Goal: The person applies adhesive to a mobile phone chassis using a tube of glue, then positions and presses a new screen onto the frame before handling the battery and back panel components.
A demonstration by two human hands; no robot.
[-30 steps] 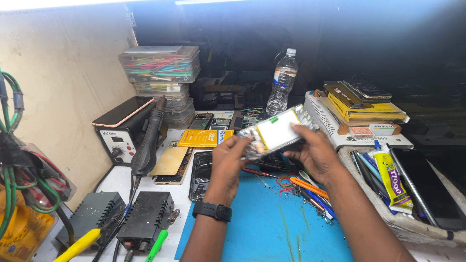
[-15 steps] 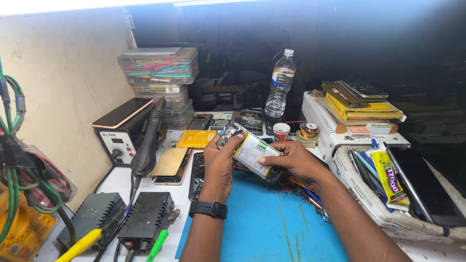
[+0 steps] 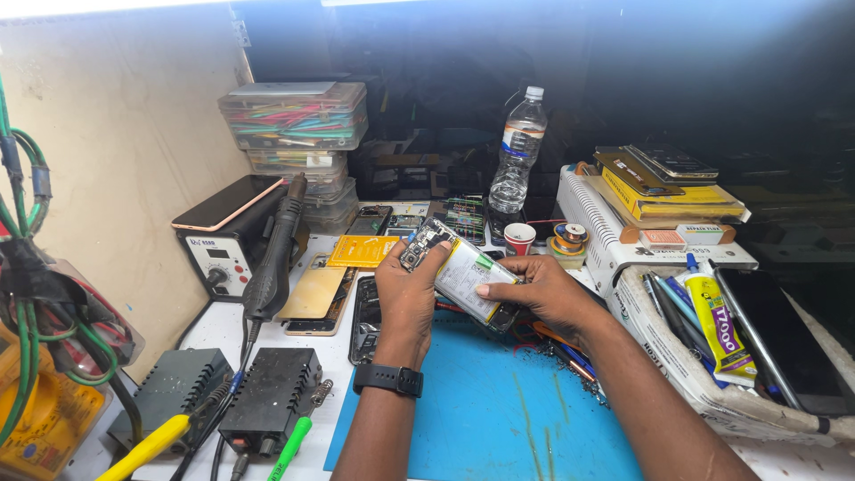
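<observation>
- A beige wall (image 3: 116, 134) stands at the left.
- A dark recess (image 3: 623, 80) fills the back.
- A white workbench (image 3: 209, 325) carries a blue mat (image 3: 481, 419).
- Bright light falls from above.

The opened phone with a pale, glossy battery (image 3: 461, 274) looks part metal. Beneath lies a matt blue, probably rubber work mat (image 3: 481, 419). The clear plastic water bottle (image 3: 517, 156) shines; the black wristband (image 3: 388, 379) looks smooth.

At frame centre, the left hand (image 3: 405, 289) and right hand (image 3: 534, 289) grip an opened phone (image 3: 459, 272) above the blue mat (image 3: 499, 410). A water bottle (image 3: 518, 151) stands behind; a hot-air station (image 3: 227, 236) sits at left.
</observation>
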